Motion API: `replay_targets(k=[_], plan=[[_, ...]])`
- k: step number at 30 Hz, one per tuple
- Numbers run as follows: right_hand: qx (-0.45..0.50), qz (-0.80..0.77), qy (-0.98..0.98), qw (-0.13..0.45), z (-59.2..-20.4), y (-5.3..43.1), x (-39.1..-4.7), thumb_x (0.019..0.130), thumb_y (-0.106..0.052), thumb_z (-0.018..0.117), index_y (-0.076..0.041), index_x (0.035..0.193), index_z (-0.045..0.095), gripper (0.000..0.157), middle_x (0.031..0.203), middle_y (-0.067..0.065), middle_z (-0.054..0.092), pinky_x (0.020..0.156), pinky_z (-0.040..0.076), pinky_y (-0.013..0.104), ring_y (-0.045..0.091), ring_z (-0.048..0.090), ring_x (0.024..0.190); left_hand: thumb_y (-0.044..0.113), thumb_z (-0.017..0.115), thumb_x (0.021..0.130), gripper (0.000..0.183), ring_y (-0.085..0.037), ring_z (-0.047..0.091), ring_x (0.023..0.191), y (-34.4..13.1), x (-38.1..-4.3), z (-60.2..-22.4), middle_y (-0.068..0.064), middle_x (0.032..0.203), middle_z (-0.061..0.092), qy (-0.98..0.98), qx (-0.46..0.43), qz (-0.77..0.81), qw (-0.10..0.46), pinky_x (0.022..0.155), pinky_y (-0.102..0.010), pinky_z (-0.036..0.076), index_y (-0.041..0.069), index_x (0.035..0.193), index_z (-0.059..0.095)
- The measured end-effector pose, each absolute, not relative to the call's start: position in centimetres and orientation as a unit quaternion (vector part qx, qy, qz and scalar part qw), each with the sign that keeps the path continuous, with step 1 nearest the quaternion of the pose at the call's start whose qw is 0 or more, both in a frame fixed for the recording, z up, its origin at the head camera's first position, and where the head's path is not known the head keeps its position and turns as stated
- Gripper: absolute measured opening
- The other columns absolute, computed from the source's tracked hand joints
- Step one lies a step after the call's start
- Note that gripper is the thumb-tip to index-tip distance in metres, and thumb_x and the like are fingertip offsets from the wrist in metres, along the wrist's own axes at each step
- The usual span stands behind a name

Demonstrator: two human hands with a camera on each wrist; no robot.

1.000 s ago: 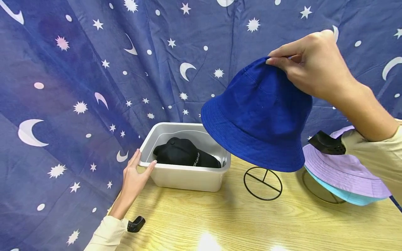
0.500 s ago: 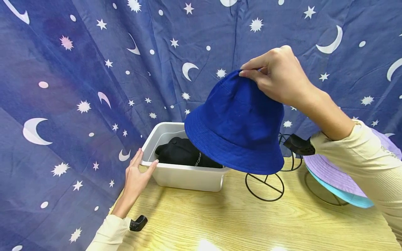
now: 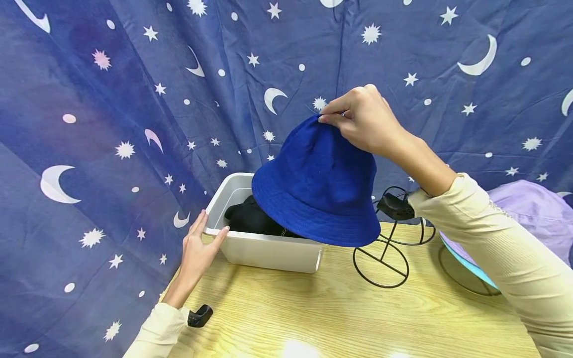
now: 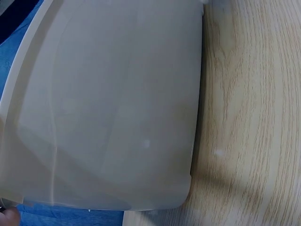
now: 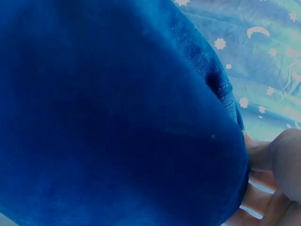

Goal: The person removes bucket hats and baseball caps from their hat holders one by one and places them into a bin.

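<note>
In the head view, my right hand (image 3: 364,119) pinches the crown of a blue bucket hat (image 3: 322,179) between thumb and fingers. The hat hangs brim down, over the right part of a light grey plastic bin (image 3: 268,252). Inside the bin lies a black cap (image 3: 250,219), partly hidden by the hat. My left hand (image 3: 197,251) rests on the bin's left front corner, its fingers straight and spread along the rim. The bin's wall (image 4: 113,103) fills much of the left wrist view. Blue hat cloth (image 5: 117,117) covers most of the right wrist view.
Black wire stands (image 3: 380,268) stand right of the bin on the wooden table (image 3: 340,308). A lilac hat (image 3: 532,209) with a turquoise brim below sits on a stand at the far right, partly behind the right sleeve. A starry blue curtain (image 3: 233,99) hangs behind and at left.
My right hand has carried the blue bucket hat left and slightly down, from above the wire stand to over the bin. The left hand has stayed at the bin's corner.
</note>
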State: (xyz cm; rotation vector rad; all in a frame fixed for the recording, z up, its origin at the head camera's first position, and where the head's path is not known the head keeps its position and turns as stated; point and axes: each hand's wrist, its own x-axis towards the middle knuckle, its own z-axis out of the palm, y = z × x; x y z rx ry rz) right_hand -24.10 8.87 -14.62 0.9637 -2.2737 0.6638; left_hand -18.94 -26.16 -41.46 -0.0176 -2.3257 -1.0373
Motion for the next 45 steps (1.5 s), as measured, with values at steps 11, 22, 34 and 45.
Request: replay_targets(k=[11,22,34,45], plan=[[0.387,0.287,-0.841,0.247,-16.3,6.9,-26.6,0.087,-0.010,0.069,-0.004,0.090,0.077,0.010,0.087,0.008,0.072,0.073,0.053,0.031,0.017,0.068,0.080,0.036,0.075,0.081,0.076,-0.030,0.033,0.136,-26.2,-19.0,-41.3,-0.012,0.146,0.039,-0.878,-0.001,-0.386,0.283,0.110,-0.043,0.027,-0.006,0.137,0.045],[0.406,0.304,-0.832,0.225,-18.7,5.0,-29.1,0.086,-0.010,0.069,-0.004,0.087,0.077,0.010,0.084,0.006,0.072,0.060,0.042,0.017,0.014,0.063,0.071,0.034,0.076,0.080,0.075,-0.030,0.034,0.135,-26.3,-19.0,-41.6,-0.013,0.145,0.041,-0.874,-0.007,-0.389,0.290,0.110,-0.042,0.028,-0.008,0.135,0.046],[0.425,0.313,-0.820,0.219,-20.6,2.5,-30.9,0.085,-0.010,0.070,-0.002,0.088,0.077,0.011,0.086,0.008,0.073,0.070,0.051,0.031,0.016,0.067,0.079,0.037,0.075,0.080,0.077,-0.030,0.034,0.135,-26.5,-19.1,-41.4,-0.014,0.145,0.041,-0.873,-0.009,-0.388,0.294,0.110,-0.043,0.028,-0.008,0.135,0.046],[0.417,0.267,-0.842,0.213,-21.6,0.0,-32.4,0.087,-0.015,0.069,-0.009,0.088,0.078,0.011,0.086,0.004,0.072,0.069,0.050,0.036,0.016,0.065,0.076,0.036,0.075,0.080,0.077,-0.028,0.034,0.135,-26.5,-19.1,-41.5,-0.013,0.145,0.042,-0.874,-0.008,-0.389,0.292,0.110,-0.042,0.028,-0.008,0.135,0.045]])
